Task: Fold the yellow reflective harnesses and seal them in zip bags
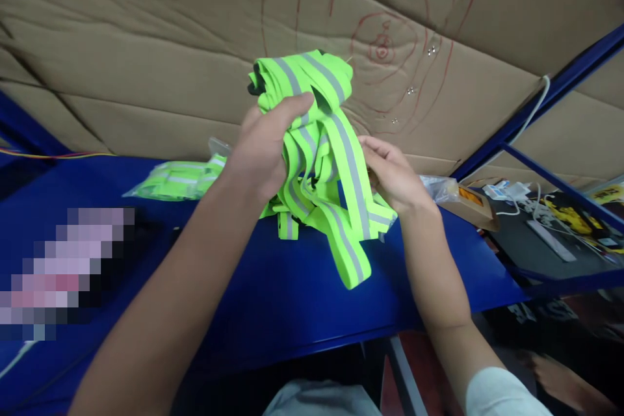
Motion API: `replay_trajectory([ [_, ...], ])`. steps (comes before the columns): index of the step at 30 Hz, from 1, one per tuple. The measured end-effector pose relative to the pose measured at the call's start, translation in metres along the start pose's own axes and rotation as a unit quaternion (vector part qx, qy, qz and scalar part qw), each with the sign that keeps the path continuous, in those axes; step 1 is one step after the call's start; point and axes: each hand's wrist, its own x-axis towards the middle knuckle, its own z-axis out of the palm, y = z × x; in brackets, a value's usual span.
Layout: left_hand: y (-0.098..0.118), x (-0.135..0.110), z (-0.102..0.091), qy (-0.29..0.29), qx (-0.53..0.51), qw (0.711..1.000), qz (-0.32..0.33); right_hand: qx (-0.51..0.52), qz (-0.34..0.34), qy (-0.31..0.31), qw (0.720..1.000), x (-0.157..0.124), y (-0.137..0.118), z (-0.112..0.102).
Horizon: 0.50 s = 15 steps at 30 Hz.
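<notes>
My left hand (266, 143) is closed around a bundle of neon-yellow reflective straps (336, 78) with a grey stripe, held up above the blue table. Folded layers stick out over the thumb, with some black parts at their left end. Loose loops hang below the fist, and the longest strap (347, 250) dangles in front of the table. On the right of the bundle, my right hand (392, 172) has its fingers bent against the hanging straps; its fingertips are partly hidden behind them.
A clear bag of similar straps (180, 179) lies on the blue table (292, 299) to the left. Cardboard (170, 45) lines the back. At the right are an open cardboard box (470, 205) and a blue frame post (526, 101). Another person's arm (568, 383) shows lower right.
</notes>
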Motion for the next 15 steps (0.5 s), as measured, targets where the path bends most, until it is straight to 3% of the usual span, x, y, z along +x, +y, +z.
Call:
replay_trajectory([
  [3, -0.005, 0.003, -0.001, 0.026, -0.029, 0.997, 0.065, 0.071, 0.029, -0.055, 0.996, -0.002, -0.004, -0.001],
  [6, -0.011, 0.005, 0.003, 0.046, -0.021, 0.996, 0.069, 0.018, -0.007, -0.056, 0.998, -0.002, -0.001, 0.005],
  [9, -0.019, 0.0, 0.012, 0.069, 0.011, 0.994, 0.084, -0.128, -0.064, -0.019, 0.989, -0.001, 0.006, 0.02],
  [12, -0.025, -0.01, 0.022, 0.062, 0.066, 0.993, 0.08, -0.271, -0.082, 0.062, 0.957, -0.001, 0.011, 0.034],
  [15, -0.024, -0.015, 0.024, 0.043, 0.083, 0.993, 0.077, -0.294, -0.104, 0.103, 0.944, 0.002, 0.016, 0.033],
])
